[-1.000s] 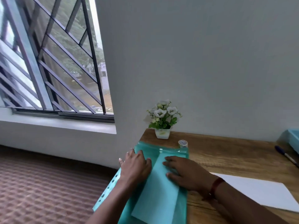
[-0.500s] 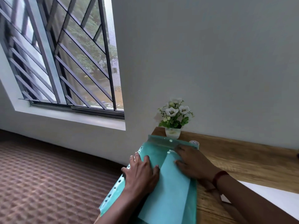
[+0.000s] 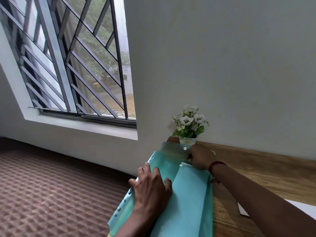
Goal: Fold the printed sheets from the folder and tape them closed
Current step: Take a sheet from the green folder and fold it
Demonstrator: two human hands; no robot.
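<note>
A translucent teal plastic folder [image 3: 169, 161] with a punched left margin lies at the left end of the wooden desk [image 3: 266, 171], overhanging its edge. A sheet [image 3: 188, 199] shows through the folder's cover, and a white corner of it peeks out at the folder's mouth. My left hand [image 3: 150, 187] lies flat on the folder's left half, fingers spread. My right hand [image 3: 201, 157] is at the folder's far end, fingers curled on the open flap by its white snap button.
A small white pot of artificial white flowers [image 3: 189, 124] stands against the wall just beyond the folder. A white sheet [image 3: 242, 209] lies on the desk under my right forearm. A barred window [image 3: 71, 62] and patterned carpet [image 3: 51, 194] fill the left.
My right hand slid from the middle of the folder up to its far flap, which now stands lifted open. The view swung left and up. My left hand stayed pressed on the folder.
</note>
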